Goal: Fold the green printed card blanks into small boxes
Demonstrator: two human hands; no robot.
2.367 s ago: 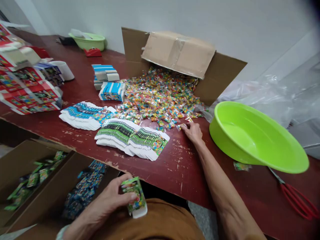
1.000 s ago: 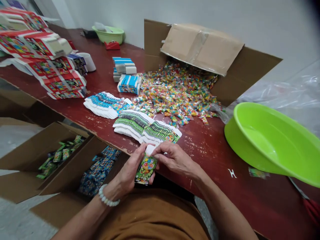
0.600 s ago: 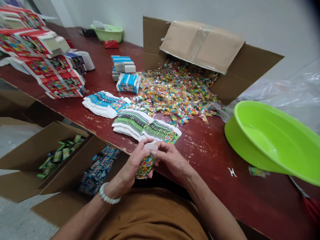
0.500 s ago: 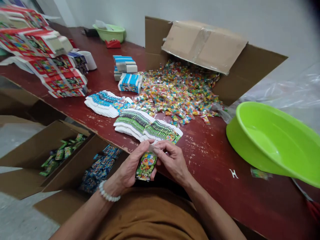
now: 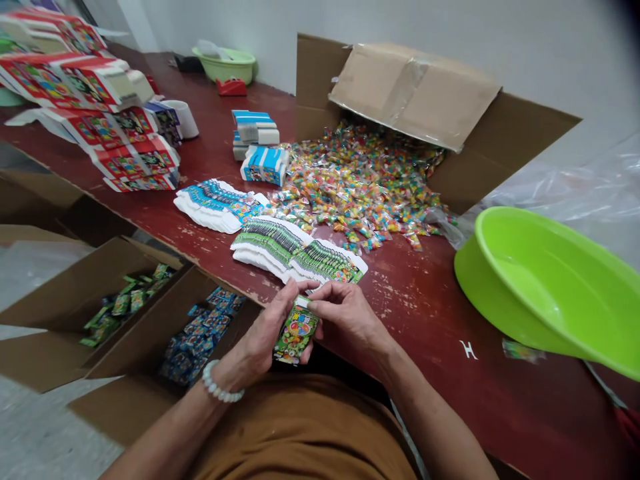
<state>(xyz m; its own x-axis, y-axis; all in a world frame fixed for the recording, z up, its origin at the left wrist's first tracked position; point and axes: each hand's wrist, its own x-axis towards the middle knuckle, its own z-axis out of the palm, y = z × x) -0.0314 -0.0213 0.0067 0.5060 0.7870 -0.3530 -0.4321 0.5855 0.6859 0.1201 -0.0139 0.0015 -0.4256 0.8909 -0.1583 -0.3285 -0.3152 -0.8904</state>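
A small green printed candy box (image 5: 295,337) lies in my left hand (image 5: 267,333), whose fingers wrap round it from the side and behind. At the box's upper end, the thumb and fingers of my right hand (image 5: 345,310) pinch the white end flap. Just beyond my hands, a fanned row of flat green cartons (image 5: 280,243) lies on the table, with a similar row of flat blue cartons (image 5: 215,203) to its left. Behind them spreads a heap of wrapped candies (image 5: 360,180) in clear packets.
The candies spill from a tipped cardboard box (image 5: 415,93). A lime-green basin (image 5: 475,267) stands right on the red table (image 5: 415,320). Red carton bundles (image 5: 135,157) are stacked at left. Below the table edge, open boxes hold green packs (image 5: 120,303) and blue packs (image 5: 195,337).
The end flap of the green candy box has folded further over under my right fingers, which have shifted slightly. The whole view has moved a little.
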